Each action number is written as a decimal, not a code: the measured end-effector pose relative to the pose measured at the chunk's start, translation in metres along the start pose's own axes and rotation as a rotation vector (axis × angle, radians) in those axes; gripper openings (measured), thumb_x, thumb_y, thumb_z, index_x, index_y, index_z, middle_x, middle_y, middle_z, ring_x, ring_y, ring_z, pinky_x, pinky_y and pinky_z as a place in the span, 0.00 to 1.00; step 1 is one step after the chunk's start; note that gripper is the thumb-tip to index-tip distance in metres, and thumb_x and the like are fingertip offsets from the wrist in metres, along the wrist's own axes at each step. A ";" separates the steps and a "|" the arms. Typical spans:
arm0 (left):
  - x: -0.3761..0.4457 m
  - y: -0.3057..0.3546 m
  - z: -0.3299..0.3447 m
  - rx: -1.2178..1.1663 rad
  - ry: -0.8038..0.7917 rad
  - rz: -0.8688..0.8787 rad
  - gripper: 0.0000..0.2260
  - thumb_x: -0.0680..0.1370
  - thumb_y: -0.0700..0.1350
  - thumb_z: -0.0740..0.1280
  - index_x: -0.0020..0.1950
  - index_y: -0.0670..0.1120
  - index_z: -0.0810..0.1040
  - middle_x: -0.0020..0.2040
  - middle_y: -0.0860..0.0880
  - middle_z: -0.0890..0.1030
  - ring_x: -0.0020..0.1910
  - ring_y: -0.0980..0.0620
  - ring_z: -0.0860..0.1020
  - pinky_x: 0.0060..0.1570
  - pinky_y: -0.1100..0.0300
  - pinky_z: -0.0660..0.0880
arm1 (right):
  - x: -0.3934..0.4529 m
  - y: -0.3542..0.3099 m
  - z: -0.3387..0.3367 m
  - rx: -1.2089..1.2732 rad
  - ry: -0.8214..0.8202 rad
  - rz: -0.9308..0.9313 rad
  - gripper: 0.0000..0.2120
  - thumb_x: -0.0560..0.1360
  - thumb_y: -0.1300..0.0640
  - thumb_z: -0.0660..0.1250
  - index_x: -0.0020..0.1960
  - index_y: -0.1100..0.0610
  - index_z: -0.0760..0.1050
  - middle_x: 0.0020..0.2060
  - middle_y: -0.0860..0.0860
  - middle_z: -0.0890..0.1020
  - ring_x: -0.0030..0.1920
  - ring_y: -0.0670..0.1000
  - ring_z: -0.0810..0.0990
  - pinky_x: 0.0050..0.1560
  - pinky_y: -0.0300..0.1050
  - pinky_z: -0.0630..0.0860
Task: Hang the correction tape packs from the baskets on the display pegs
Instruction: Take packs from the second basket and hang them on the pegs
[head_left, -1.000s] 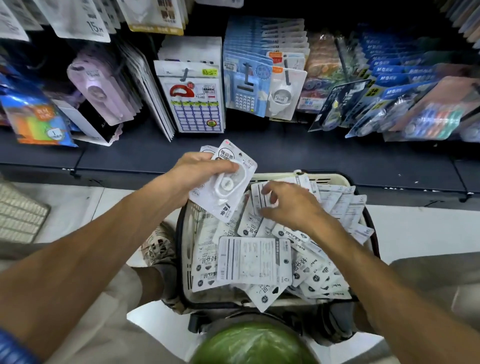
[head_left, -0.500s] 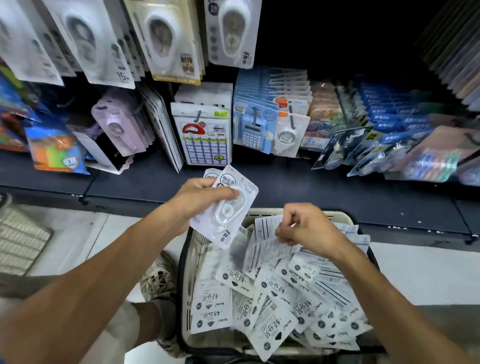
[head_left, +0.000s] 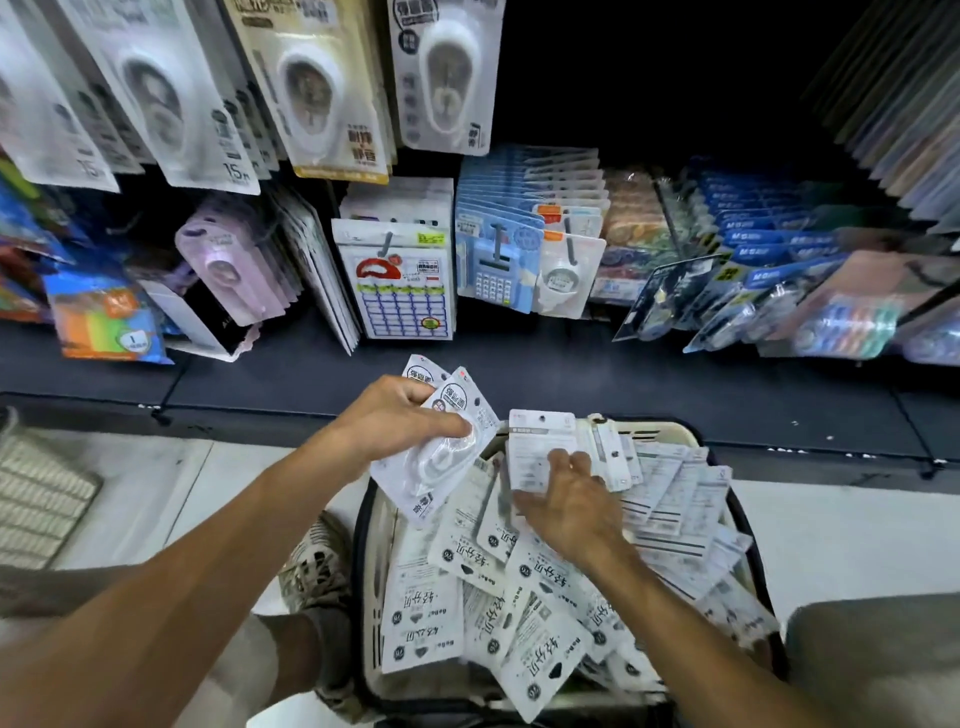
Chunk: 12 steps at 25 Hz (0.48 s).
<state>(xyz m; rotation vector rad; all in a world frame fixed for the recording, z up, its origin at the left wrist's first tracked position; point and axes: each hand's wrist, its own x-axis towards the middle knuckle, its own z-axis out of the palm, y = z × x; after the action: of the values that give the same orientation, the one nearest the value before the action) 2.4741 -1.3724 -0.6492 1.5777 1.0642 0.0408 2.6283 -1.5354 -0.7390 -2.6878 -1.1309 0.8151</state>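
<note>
Pack (head_left: 540, 449) in right hand (head_left: 569, 501) above basket (head_left: 670, 430)

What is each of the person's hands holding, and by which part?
The left hand grips a small stack of correction tape packs near their upper half. The right hand pinches a single pack by its lower edge, above the basket.

My one camera sits on my head, looking forward and steeply down onto the basket (head_left: 691, 431) close in front of me (no second view shares this scene). Beyond the basket the view faces the dark shelf (head_left: 571, 374); hanging packs (head_left: 317, 88) fill the top.
</note>
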 end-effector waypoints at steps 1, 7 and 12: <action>0.000 -0.001 0.001 0.014 0.002 -0.001 0.25 0.57 0.58 0.79 0.43 0.42 0.80 0.40 0.46 0.77 0.41 0.50 0.71 0.45 0.54 0.65 | 0.001 -0.006 0.010 -0.007 -0.044 0.045 0.44 0.75 0.32 0.62 0.79 0.58 0.54 0.76 0.59 0.63 0.69 0.64 0.70 0.63 0.58 0.74; -0.001 -0.001 0.003 0.077 -0.008 -0.005 0.30 0.59 0.57 0.80 0.46 0.34 0.80 0.43 0.48 0.79 0.42 0.50 0.73 0.46 0.54 0.66 | 0.004 -0.014 0.009 -0.106 -0.015 0.041 0.31 0.78 0.48 0.66 0.73 0.65 0.64 0.67 0.64 0.76 0.63 0.62 0.79 0.59 0.54 0.79; -0.030 0.064 -0.035 0.277 -0.050 0.202 0.06 0.68 0.51 0.82 0.41 0.53 0.87 0.38 0.55 0.87 0.36 0.58 0.83 0.37 0.66 0.75 | 0.020 0.017 -0.094 0.551 -0.137 0.084 0.10 0.79 0.63 0.61 0.44 0.55 0.80 0.37 0.53 0.84 0.32 0.49 0.83 0.29 0.46 0.80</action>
<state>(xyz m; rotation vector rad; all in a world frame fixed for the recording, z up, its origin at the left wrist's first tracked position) 2.4751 -1.3586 -0.5715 1.9230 0.8961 -0.0095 2.6992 -1.5240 -0.6728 -2.2544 -0.6819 1.1423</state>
